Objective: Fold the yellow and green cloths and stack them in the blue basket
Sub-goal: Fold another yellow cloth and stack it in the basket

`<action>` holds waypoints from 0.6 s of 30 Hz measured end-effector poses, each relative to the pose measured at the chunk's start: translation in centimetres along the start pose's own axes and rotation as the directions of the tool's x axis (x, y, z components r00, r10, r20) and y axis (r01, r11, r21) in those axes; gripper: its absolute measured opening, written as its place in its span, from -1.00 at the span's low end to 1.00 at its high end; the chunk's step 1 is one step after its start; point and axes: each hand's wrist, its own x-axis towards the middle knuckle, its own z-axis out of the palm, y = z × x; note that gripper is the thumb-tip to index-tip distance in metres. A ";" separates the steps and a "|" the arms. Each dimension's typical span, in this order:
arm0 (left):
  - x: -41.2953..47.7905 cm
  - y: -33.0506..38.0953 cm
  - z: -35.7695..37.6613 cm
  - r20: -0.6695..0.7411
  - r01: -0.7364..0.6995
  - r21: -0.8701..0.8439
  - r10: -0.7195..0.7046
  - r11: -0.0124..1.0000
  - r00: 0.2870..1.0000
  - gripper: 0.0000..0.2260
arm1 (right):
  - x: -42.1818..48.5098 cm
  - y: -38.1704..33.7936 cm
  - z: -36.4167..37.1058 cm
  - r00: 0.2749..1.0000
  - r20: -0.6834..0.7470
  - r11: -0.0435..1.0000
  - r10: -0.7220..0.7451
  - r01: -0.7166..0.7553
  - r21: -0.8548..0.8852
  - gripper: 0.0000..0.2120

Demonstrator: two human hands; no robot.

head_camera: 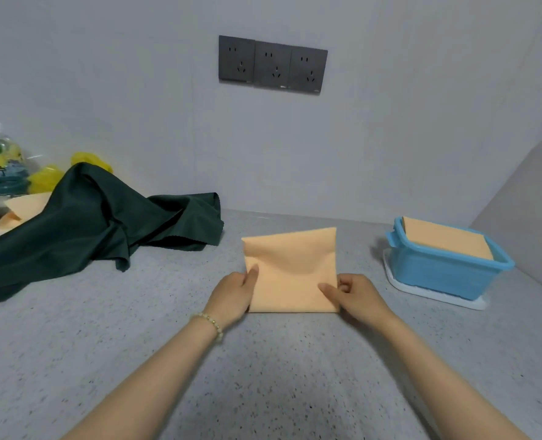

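The speckled grey counter [263,376] offers broad bare room in front of the person. The green cloth [88,223] sprawls unfolded over its left part, one hem near the yellow one but apart from it, likely waiting its turn. At the right the blue basket [438,274] stands on a white tray [434,296], with a folded yellow piece [447,239] flat inside at rim height, so the next would go on top. The yellow cloth [292,271] lies folded to a near-square in the middle, its far flap slightly askew. The left hand [231,295] pinches its left edge, thumb on top. The right hand [358,296] pinches the right edge likewise, seemingly to square the layers or carry it across the open stretch to the basket
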 end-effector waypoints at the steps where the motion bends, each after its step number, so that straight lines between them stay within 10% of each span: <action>1: 0.1 -0.2 0.1 -0.026 0.015 -0.066 -0.016 0.998 1.000 -0.53 | 0.5 0.3 0.6 0.997 -0.069 1.000 0.020 -0.019 0.006 -0.64; 6: 0.5 -1.9 1.4 -0.091 0.043 -0.106 -0.053 0.993 0.994 -0.61 | 1.7 1.6 2.8 0.948 -0.317 0.990 0.026 -0.069 -0.126 -0.69; 18: 0.6 -1.4 2.0 -0.170 0.122 0.146 -0.097 0.982 0.981 -0.75 | 1.8 1.4 3.6 0.919 -0.392 0.887 -0.045 -0.144 -0.439 -0.77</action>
